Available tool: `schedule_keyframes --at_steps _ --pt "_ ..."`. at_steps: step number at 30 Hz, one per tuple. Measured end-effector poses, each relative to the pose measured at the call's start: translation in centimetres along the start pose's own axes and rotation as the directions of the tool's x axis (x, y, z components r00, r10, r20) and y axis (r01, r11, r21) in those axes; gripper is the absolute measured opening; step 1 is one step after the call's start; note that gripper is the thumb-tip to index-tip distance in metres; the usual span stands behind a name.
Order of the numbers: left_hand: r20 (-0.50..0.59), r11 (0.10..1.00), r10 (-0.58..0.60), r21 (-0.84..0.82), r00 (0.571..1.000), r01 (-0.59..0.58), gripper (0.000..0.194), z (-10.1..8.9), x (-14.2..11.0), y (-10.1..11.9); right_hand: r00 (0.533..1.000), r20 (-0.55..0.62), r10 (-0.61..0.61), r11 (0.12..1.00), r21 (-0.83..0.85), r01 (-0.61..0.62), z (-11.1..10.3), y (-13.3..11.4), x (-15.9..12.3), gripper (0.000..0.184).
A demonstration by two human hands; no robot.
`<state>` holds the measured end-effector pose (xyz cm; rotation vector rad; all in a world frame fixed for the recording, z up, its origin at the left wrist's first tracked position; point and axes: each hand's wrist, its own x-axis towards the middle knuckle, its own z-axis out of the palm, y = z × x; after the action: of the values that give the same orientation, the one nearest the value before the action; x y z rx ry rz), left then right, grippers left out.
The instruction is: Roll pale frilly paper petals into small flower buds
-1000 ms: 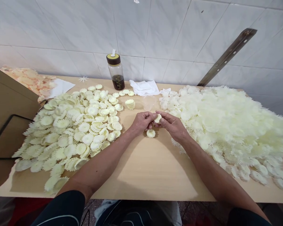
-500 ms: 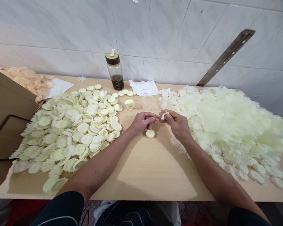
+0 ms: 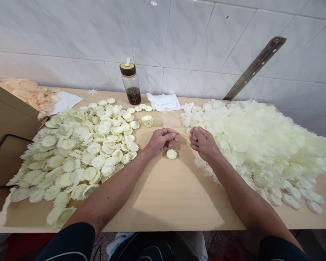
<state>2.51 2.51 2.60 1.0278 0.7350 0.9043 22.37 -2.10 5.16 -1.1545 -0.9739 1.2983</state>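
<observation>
Got a light-brown table (image 3: 176, 203). Carries a heap of pale-yellow scalloped pieces (image 3: 84, 148) left, a heap of whitish toothed pieces (image 3: 268, 145) right. Between: lone scalloped piece (image 3: 171, 154), small stack (image 3: 147, 121). Toward back: upright bottle (image 3: 129, 83), white tissue or cloth (image 3: 163, 102).

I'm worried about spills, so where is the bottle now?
In the head view, the bottle stands left of centre at the back of the table, near the tiled wall, just left of the crumpled white sheet.
</observation>
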Motion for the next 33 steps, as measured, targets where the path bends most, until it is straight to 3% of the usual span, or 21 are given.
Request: schedule_keyframes --at_steps 4,8,15,23,30,33 --pt "0.009 1.0 0.007 0.006 1.0 -0.007 0.041 -0.1 -0.1 0.1 0.974 0.212 0.085 0.996 0.009 -0.089 -0.3 0.0 0.0 0.04" --pt "0.008 1.0 0.018 0.004 1.0 -0.018 0.039 -0.1 -0.1 0.1 0.954 0.291 0.07 0.991 -0.132 -0.032 -0.6 0.3 0.0 0.052" --pt "0.001 1.0 0.011 -0.01 1.0 -0.011 0.039 0.0 -0.1 0.1 0.988 0.152 -0.04 0.945 -0.316 0.087 -0.8 1.3 0.1 0.055" --pt "0.005 1.0 0.023 0.005 1.0 -0.023 0.035 -0.2 -0.1 0.0 0.958 0.28 -0.056 0.937 -0.315 0.147 -0.5 1.0 -0.3 0.047" --pt "0.015 1.0 0.015 0.007 1.0 -0.015 0.036 -0.2 -0.1 0.2 0.967 0.252 -0.026 0.913 -0.388 0.125 0.0 -0.3 -1.1 0.049" --pt "0.01 1.0 0.01 0.0 1.0 -0.01 0.037 -0.2 -0.1 0.2 0.987 0.158 -0.04 0.92 -0.379 0.098 0.1 -0.4 -1.0 0.052"
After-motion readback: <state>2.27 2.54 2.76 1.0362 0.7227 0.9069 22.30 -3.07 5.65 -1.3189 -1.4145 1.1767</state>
